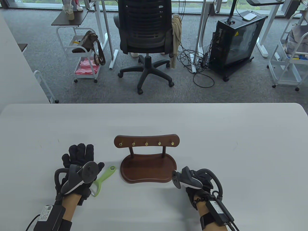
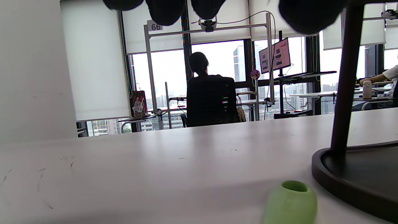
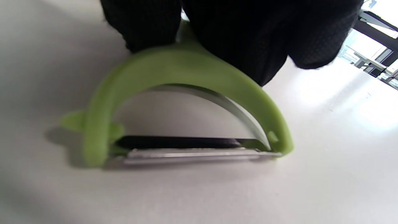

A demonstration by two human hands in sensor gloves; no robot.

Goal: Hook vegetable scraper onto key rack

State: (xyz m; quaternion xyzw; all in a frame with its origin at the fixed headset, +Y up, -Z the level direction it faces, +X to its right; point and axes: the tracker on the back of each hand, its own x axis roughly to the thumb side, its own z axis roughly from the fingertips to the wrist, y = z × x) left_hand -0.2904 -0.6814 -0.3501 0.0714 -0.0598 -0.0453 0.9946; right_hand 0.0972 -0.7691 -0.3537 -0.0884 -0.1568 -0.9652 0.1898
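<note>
A green vegetable scraper (image 1: 105,176) lies flat on the white table, just right of my left hand (image 1: 78,155). That hand lies with its fingers spread and holds nothing. Its wrist view shows the scraper's handle end (image 2: 290,202) and the rack's base (image 2: 357,174). The dark wooden key rack (image 1: 146,140) stands upright at the table's middle with several brass hooks, all bare. My right hand (image 1: 192,182) is curled by the base's front right corner. In its wrist view, gloved fingers (image 3: 248,37) close over the arch of a green scraper (image 3: 186,71) lying blade-first; the table view hides this.
The rack's oval base tray (image 1: 148,169) sits between my two hands. The table's far edge (image 1: 154,104) runs behind the rack. An office chair (image 1: 146,36) and a computer case (image 1: 237,43) stand on the floor beyond it.
</note>
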